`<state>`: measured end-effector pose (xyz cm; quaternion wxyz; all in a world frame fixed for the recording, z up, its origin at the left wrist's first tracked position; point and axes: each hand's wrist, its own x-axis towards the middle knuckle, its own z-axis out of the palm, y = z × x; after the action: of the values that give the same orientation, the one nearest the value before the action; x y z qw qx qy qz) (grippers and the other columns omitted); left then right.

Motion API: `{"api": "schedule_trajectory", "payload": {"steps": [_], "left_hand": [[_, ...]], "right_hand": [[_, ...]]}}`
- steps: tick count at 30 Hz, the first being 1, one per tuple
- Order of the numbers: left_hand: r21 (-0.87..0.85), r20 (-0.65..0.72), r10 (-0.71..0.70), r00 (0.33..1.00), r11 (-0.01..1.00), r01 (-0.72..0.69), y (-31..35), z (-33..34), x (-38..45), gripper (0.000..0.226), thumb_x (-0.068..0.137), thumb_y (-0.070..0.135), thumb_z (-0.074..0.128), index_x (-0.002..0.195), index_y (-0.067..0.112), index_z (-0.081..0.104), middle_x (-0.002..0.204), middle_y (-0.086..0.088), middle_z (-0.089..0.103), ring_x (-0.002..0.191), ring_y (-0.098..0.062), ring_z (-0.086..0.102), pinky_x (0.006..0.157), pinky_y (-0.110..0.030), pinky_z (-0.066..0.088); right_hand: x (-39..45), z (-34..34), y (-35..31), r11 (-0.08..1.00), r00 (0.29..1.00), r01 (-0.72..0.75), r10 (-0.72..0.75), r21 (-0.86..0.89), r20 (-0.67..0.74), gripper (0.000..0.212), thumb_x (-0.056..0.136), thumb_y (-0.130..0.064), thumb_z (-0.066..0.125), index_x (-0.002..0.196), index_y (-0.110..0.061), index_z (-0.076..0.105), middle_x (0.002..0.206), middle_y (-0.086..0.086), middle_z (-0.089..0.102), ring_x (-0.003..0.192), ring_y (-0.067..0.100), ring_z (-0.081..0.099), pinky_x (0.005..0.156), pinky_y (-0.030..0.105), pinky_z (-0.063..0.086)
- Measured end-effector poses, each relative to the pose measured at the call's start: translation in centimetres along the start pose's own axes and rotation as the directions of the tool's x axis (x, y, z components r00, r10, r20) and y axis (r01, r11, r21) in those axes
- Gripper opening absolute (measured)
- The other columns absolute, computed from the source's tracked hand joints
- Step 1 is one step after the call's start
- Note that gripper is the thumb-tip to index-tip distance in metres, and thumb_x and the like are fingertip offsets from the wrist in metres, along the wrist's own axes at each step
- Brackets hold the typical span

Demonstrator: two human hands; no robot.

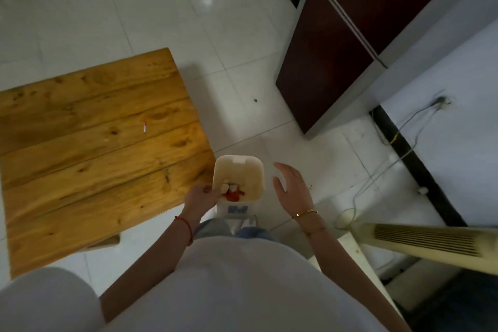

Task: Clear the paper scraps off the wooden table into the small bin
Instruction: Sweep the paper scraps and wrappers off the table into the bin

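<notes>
A small cream bin (238, 167) stands on the floor just off the wooden table's (80, 148) right corner. Red and white paper scraps (234, 193) lie inside it. My left hand (202, 197) grips the bin's left rim, fingers curled over the edge. My right hand (292, 186) hovers open to the right of the bin, apart from it, holding nothing. One thin white scrap with a red tip (145, 127) lies on the table's middle plank.
A dark red cabinet (328, 62) stands at the right on the white tiled floor. A cream tower fan (425, 242) lies low at the right, with cables (388, 170) along the wall. My legs and feet are right behind the bin.
</notes>
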<state>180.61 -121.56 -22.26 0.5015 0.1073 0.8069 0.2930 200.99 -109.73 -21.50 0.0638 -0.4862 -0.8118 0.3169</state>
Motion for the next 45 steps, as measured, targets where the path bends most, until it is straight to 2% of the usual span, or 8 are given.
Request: {"api": "schedule_trajectory", "payload": {"steps": [4,9,17,22,29,33,38,45], "left_hand": [[-0.065,-0.015,-0.005,1.000,0.998,0.004,3.9,2.4,1.1,0.008,0.076,0.019,0.062,0.068,0.016,0.063,0.080,-0.010,0.066,0.078,-0.028,0.062,0.088,-0.048,0.055],[-0.124,-0.037,-0.029,0.999,0.992,0.025,8.0,3.6,3.7,0.017,0.076,0.021,0.061,0.090,0.013,0.069,0.078,-0.007,0.070,0.084,-0.032,0.071,0.081,-0.046,0.058],[-0.263,-0.147,-0.051,0.988,0.965,0.011,14.8,3.8,9.8,0.006,0.079,0.016,0.061,0.080,0.015,0.068,0.083,-0.008,0.069,0.087,-0.029,0.068,0.086,-0.043,0.056],[-0.377,-0.209,-0.124,0.970,0.925,0.037,19.3,2.3,14.8,0.010,0.078,0.016,0.062,0.086,0.013,0.067,0.078,-0.004,0.069,0.086,-0.027,0.068,0.085,-0.043,0.057],[-0.540,-0.275,-0.245,0.930,0.840,0.062,23.9,-0.5,18.7,0.003,0.074,0.020,0.065,0.072,0.022,0.065,0.082,-0.004,0.071,0.089,-0.026,0.069,0.085,-0.043,0.057],[-0.637,-0.292,-0.342,0.893,0.766,0.085,25.3,-1.5,19.8,0.025,0.076,0.020,0.066,0.097,0.008,0.072,0.090,-0.007,0.071,0.091,-0.025,0.068,0.087,-0.039,0.056],[-0.744,-0.334,-0.499,0.799,0.661,0.102,26.0,-1.5,21.0,0.027,0.076,0.024,0.066,0.098,0.010,0.073,0.092,-0.008,0.072,0.091,-0.024,0.067,0.085,-0.036,0.055],[-0.927,-0.264,-0.713,0.649,0.374,0.034,28.4,1.1,23.6,0.032,0.078,0.021,0.068,0.106,0.005,0.070,0.105,-0.014,0.070,0.102,-0.029,0.065,0.093,-0.041,0.053]], "right_hand": [[3.3,-3.0,2.2,1.000,1.000,0.021,-0.022,0.003,0.007,0.042,0.096,-0.025,0.046,0.136,-0.013,0.046,0.139,0.006,0.049,0.130,0.021,0.042,0.109,0.032,0.033],[8.4,-5.0,3.5,0.998,0.997,0.069,-0.069,0.003,0.036,0.042,0.097,-0.026,0.045,0.136,-0.013,0.046,0.140,0.006,0.049,0.130,0.021,0.042,0.109,0.032,0.033],[21.3,-6.5,3.0,0.981,0.972,0.193,-0.191,-0.005,0.134,0.041,0.097,-0.024,0.046,0.135,-0.011,0.045,0.139,0.010,0.049,0.130,0.024,0.042,0.107,0.026,0.027],[31.5,-7.6,0.5,0.948,0.928,0.316,-0.300,-0.036,0.221,0.040,0.097,-0.023,0.045,0.135,-0.010,0.046,0.138,0.009,0.050,0.130,0.023,0.042,0.108,0.027,0.027],[43.4,-8.1,-5.1,0.860,0.813,0.510,-0.473,-0.024,0.340,0.038,0.094,-0.018,0.050,0.131,-0.010,0.051,0.134,0.010,0.054,0.125,0.023,0.047,0.106,0.023,0.029],[48.4,-6.8,-8.8,0.790,0.698,0.612,-0.554,0.023,0.453,0.038,0.094,-0.020,0.050,0.131,-0.010,0.052,0.134,0.010,0.054,0.125,0.024,0.047,0.107,0.030,0.035],[53.4,-3.4,-13.3,0.668,0.497,0.741,-0.613,0.066,0.614,0.039,0.096,-0.028,0.046,0.134,-0.020,0.047,0.137,0.004,0.051,0.127,0.020,0.045,0.103,0.027,0.033],[59.2,1.1,-19.5,0.394,0.082,0.894,-0.613,0.213,0.786,0.039,0.097,-0.029,0.044,0.135,-0.019,0.046,0.141,0.001,0.047,0.128,0.019,0.046,0.101,0.025,0.033]]}}
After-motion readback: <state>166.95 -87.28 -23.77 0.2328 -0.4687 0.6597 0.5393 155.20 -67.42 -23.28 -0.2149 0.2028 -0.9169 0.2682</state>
